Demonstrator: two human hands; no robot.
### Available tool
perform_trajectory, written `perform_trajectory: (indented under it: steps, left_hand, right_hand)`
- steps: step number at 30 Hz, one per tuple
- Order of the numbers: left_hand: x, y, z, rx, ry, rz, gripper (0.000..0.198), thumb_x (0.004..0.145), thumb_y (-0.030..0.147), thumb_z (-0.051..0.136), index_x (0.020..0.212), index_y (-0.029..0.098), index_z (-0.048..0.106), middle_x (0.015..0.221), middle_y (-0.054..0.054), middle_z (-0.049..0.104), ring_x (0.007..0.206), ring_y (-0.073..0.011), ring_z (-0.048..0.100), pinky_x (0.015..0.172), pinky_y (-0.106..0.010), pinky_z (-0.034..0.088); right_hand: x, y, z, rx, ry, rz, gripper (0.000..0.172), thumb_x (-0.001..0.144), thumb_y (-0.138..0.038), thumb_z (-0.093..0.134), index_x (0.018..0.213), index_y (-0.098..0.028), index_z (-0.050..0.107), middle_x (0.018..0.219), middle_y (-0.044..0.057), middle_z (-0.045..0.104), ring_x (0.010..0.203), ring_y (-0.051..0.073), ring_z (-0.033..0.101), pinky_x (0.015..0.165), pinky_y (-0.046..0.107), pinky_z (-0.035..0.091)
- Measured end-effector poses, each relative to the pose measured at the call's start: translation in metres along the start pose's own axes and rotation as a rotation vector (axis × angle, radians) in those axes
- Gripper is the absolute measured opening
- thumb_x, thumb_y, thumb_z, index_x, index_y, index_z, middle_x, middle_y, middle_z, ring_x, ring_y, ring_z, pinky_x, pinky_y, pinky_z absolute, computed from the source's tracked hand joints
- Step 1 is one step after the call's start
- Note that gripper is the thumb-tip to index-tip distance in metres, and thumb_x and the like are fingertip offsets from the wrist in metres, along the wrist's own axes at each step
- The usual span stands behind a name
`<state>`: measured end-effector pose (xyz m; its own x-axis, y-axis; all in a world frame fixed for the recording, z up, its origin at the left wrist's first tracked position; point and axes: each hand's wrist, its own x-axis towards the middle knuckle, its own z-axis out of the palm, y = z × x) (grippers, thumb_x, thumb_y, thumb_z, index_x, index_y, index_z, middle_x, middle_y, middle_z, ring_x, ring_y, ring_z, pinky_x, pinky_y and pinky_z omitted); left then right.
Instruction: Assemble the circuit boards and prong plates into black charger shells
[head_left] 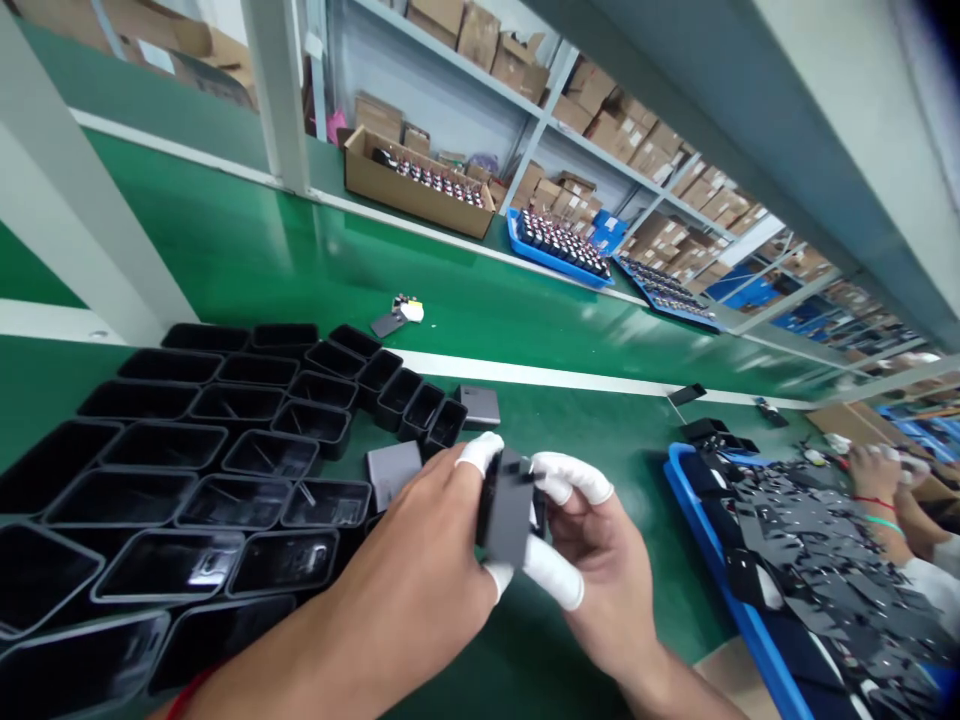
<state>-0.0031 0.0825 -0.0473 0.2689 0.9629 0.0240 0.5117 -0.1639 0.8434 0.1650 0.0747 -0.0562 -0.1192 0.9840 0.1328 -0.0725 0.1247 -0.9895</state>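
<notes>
A dark plastic case (510, 515) is held upright between both hands, slightly blurred. My left hand (431, 545) grips it from the left side, with white covers on the fingertips. My right hand (604, 560) pinches its right edge between thumb and fingers, which also wear white finger covers. What lies between the right fingers and the case is partly hidden. Just behind the left hand rests a grey closed case (394, 470). Another grey case (478, 406) lies farther back near the white strip.
Rows of open black housings (165, 445) fill the left of the green bench (600, 420). At right stands a blue tray (686, 500) heaped with dark flat parts. A co-worker's hands (877, 470) are beyond it. Carton and blue trays (559, 265) line the far belt.
</notes>
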Motion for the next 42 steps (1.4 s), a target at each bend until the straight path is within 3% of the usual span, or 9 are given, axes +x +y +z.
perform_trajectory:
  steps: [6, 15, 21, 25, 29, 33, 36, 38, 42]
  left_hand:
    - [-0.003, 0.002, -0.002, -0.202, 0.071, 0.114, 0.052, 0.075, 0.011, 0.058, 0.119, 0.034, 0.046, 0.109, 0.011, 0.059, 0.097, -0.0042, 0.060, 0.080, -0.009, 0.050]
    - [-0.002, 0.009, -0.009, -0.234, -0.053, 0.290, 0.041, 0.073, 0.001, 0.049, 0.107, 0.024, 0.052, 0.117, 0.004, 0.053, 0.108, -0.0084, 0.055, 0.092, -0.017, 0.048]
    - [-0.003, 0.006, -0.009, -0.177, -0.004, 0.130, 0.036, 0.076, 0.014, 0.056, 0.111, 0.023, 0.052, 0.105, 0.000, 0.057, 0.092, -0.0108, 0.060, 0.075, -0.020, 0.054]
    - [0.001, 0.006, -0.009, -0.095, -0.012, -0.107, 0.041, 0.075, 0.030, 0.060, 0.114, 0.018, 0.054, 0.103, -0.006, 0.060, 0.094, -0.0211, 0.062, 0.083, -0.037, 0.056]
    - [0.005, 0.004, -0.008, -0.010, 0.030, -0.116, 0.057, 0.076, 0.035, 0.063, 0.128, 0.018, 0.052, 0.122, -0.010, 0.057, 0.113, -0.0261, 0.057, 0.097, -0.044, 0.051]
    - [0.004, -0.001, -0.009, -0.191, 0.053, 0.011, 0.077, 0.077, 0.034, 0.066, 0.145, 0.016, 0.036, 0.114, -0.009, 0.056, 0.088, -0.0153, 0.062, 0.080, -0.031, 0.058]
    - [0.003, -0.003, -0.015, -0.125, 0.092, 0.082, 0.067, 0.079, 0.032, 0.065, 0.140, 0.019, 0.042, 0.118, -0.008, 0.053, 0.084, -0.0126, 0.060, 0.077, -0.029, 0.058]
    - [0.003, -0.001, -0.021, 0.056, 0.014, 0.056, 0.048, 0.083, 0.031, 0.061, 0.129, 0.020, 0.053, 0.123, -0.007, 0.051, 0.093, -0.0166, 0.058, 0.083, -0.036, 0.056]
    - [0.003, 0.007, -0.030, 0.412, -0.375, 0.018, 0.023, 0.086, 0.021, 0.055, 0.106, 0.013, 0.065, 0.115, -0.011, 0.054, 0.109, -0.0282, 0.050, 0.098, -0.052, 0.043]
  right_hand:
    - [0.011, -0.009, 0.004, 0.172, -0.214, 0.052, 0.031, 0.094, -0.028, 0.060, 0.125, -0.029, 0.060, 0.136, 0.005, 0.053, 0.128, 0.019, 0.050, 0.107, 0.031, 0.044]
    - [0.009, -0.001, 0.022, 0.518, -0.260, 0.223, 0.037, 0.093, -0.029, 0.062, 0.128, -0.038, 0.063, 0.123, 0.003, 0.062, 0.108, 0.017, 0.063, 0.096, 0.032, 0.051]
    - [0.020, -0.008, 0.016, 0.560, -0.211, 0.466, 0.033, 0.084, -0.043, 0.071, 0.115, -0.031, 0.071, 0.116, 0.004, 0.066, 0.105, 0.020, 0.064, 0.100, 0.038, 0.048]
    - [0.018, 0.001, -0.002, 0.417, -0.239, 0.184, 0.039, 0.097, -0.046, 0.051, 0.130, -0.031, 0.063, 0.134, 0.006, 0.055, 0.119, 0.020, 0.056, 0.106, 0.038, 0.043]
    - [0.011, 0.006, -0.006, 0.037, -0.213, 0.016, 0.046, 0.092, -0.025, 0.063, 0.135, -0.038, 0.056, 0.134, 0.001, 0.055, 0.122, 0.017, 0.055, 0.111, 0.036, 0.039]
    - [0.026, 0.003, -0.004, 0.366, -0.077, 0.251, 0.028, 0.089, -0.028, 0.066, 0.117, -0.023, 0.071, 0.108, 0.006, 0.068, 0.086, 0.014, 0.067, 0.081, 0.024, 0.057]
    - [0.043, 0.004, -0.009, 0.682, 0.027, 0.492, 0.026, 0.078, -0.028, 0.076, 0.097, -0.009, 0.075, 0.098, 0.012, 0.070, 0.074, 0.017, 0.069, 0.069, 0.023, 0.059]
    - [0.051, 0.006, -0.015, 0.773, 0.023, 0.576, 0.030, 0.074, -0.026, 0.079, 0.097, -0.007, 0.075, 0.097, 0.015, 0.070, 0.075, 0.019, 0.070, 0.071, 0.024, 0.059]
    - [0.058, 0.007, -0.022, 0.785, 0.013, 0.619, 0.037, 0.067, -0.025, 0.084, 0.099, -0.008, 0.075, 0.095, 0.016, 0.070, 0.075, 0.019, 0.070, 0.070, 0.021, 0.058]
